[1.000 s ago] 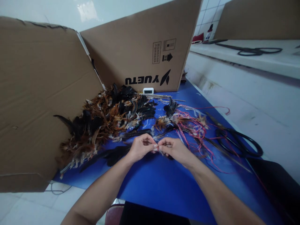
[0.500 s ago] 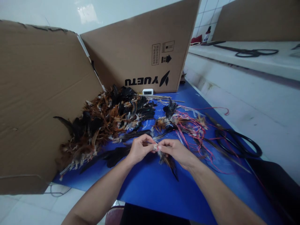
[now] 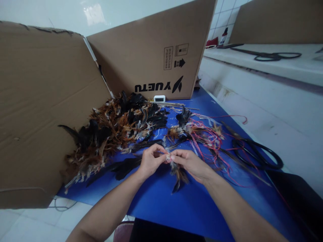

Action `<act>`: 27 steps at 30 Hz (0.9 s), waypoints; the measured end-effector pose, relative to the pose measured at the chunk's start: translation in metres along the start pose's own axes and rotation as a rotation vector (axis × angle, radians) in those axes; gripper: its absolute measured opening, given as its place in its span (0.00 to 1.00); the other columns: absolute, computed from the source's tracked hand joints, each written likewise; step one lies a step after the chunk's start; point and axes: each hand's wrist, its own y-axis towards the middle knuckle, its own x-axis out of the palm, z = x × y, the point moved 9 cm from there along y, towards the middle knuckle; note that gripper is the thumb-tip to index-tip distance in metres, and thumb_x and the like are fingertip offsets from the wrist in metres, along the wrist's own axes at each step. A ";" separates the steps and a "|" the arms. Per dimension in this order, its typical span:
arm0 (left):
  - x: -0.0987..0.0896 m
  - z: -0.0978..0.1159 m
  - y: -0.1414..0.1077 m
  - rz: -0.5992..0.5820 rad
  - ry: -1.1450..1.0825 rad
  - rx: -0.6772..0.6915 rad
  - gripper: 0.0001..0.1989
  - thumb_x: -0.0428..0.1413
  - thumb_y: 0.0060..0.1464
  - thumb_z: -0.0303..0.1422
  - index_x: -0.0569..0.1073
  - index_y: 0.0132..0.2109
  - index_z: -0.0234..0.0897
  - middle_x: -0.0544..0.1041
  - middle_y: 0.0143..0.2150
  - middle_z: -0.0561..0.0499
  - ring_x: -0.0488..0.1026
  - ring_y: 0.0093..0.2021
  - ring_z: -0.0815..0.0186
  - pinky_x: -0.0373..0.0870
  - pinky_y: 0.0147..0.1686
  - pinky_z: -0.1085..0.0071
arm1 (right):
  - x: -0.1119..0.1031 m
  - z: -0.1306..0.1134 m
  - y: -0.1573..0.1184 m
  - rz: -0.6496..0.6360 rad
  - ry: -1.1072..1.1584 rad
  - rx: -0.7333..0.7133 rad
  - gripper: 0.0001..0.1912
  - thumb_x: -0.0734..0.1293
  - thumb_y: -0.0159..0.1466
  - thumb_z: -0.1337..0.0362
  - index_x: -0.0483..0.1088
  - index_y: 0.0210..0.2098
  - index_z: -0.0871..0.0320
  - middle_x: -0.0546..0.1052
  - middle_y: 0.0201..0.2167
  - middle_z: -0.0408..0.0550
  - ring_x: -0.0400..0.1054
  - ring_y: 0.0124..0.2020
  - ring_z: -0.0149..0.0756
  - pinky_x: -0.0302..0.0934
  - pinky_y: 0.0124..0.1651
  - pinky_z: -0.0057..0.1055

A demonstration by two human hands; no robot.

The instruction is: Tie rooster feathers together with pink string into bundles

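Note:
At the middle of the blue table (image 3: pixel 151 198), both hands meet around a small feather bundle (image 3: pixel 178 174). My left hand (image 3: pixel 151 160) pinches its pale quill end between thumb and fingers. Right against it, my right hand (image 3: pixel 190 163) pinches the same end, with a trace of reddish string at the fingertips. Brown and dark feathers hang from the pinch toward me. Close to the left hand lie long black feathers (image 3: pixel 126 168). Tangled pink string (image 3: pixel 208 137) and loose feathers lie beyond the right hand. The fingers partly hide the quill ends.
A large feather heap (image 3: pixel 113 129) leans toward the cardboard panels (image 3: pixel 151 50) at left and back. Black-handled scissors (image 3: pixel 257 153) lie at the right. Thin sticks (image 3: pixel 176 105) and a small white digital display (image 3: pixel 159 98) are at the back. More scissors (image 3: pixel 275 56) rest on the ledge.
The hanging feathers have turned, their tips swinging from lower right to nearly straight down and left. Both hands keep their pinch in almost the same place.

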 end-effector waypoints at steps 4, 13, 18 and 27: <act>0.000 0.000 0.000 0.005 -0.006 -0.005 0.10 0.62 0.43 0.31 0.69 0.31 0.34 0.76 0.27 0.52 0.74 0.24 0.68 0.73 0.26 0.72 | 0.000 -0.002 0.000 0.014 -0.019 -0.024 0.11 0.68 0.55 0.58 0.71 0.28 0.61 0.74 0.27 0.46 0.61 0.26 0.28 0.52 0.30 0.27; 0.001 -0.002 0.000 0.008 -0.031 -0.026 0.11 0.63 0.42 0.32 0.68 0.30 0.34 0.77 0.27 0.52 0.74 0.24 0.68 0.73 0.26 0.71 | 0.001 -0.004 0.001 0.051 -0.090 -0.038 0.10 0.66 0.55 0.58 0.69 0.26 0.60 0.71 0.24 0.43 0.59 0.25 0.28 0.51 0.29 0.27; 0.001 -0.003 -0.001 0.014 -0.029 -0.021 0.11 0.63 0.42 0.32 0.68 0.30 0.35 0.76 0.26 0.52 0.75 0.24 0.67 0.73 0.27 0.71 | 0.002 -0.003 0.002 0.051 -0.100 -0.045 0.09 0.64 0.56 0.60 0.67 0.25 0.59 0.71 0.25 0.43 0.60 0.26 0.28 0.51 0.29 0.27; -0.001 -0.002 -0.001 0.037 -0.044 -0.007 0.10 0.62 0.43 0.32 0.68 0.31 0.35 0.77 0.27 0.51 0.75 0.25 0.67 0.74 0.28 0.70 | -0.002 -0.004 0.002 0.092 -0.124 -0.073 0.07 0.63 0.55 0.62 0.65 0.23 0.58 0.67 0.21 0.40 0.57 0.24 0.27 0.50 0.29 0.27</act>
